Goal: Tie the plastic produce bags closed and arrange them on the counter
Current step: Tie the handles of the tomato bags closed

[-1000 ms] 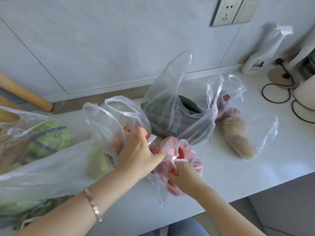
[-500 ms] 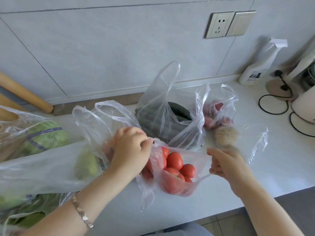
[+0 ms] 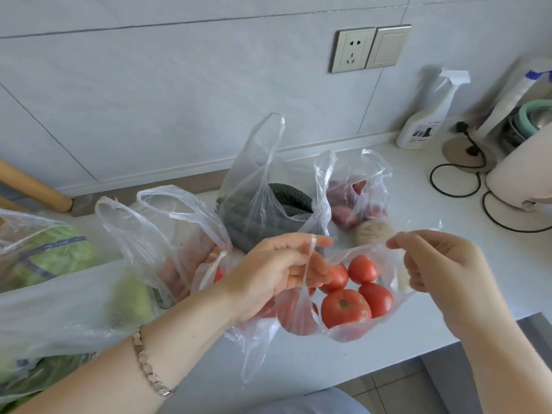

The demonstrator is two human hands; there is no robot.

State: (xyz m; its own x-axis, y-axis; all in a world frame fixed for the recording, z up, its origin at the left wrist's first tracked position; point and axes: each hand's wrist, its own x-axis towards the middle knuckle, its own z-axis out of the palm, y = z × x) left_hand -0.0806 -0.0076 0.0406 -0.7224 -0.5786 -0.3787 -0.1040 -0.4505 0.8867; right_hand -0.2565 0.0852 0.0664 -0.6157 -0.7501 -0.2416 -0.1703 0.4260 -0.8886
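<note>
My left hand (image 3: 277, 273) pinches one twisted handle of the tomato bag (image 3: 343, 309), and my right hand (image 3: 439, 264) pinches the opposite rim, holding the mouth spread between them. The bag rests on the white counter (image 3: 448, 300), in front of the open cucumber bag (image 3: 263, 210).

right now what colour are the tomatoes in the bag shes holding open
Red, with small green stem scars; the tomatoes show best in the head view, through the clear bag.
</note>
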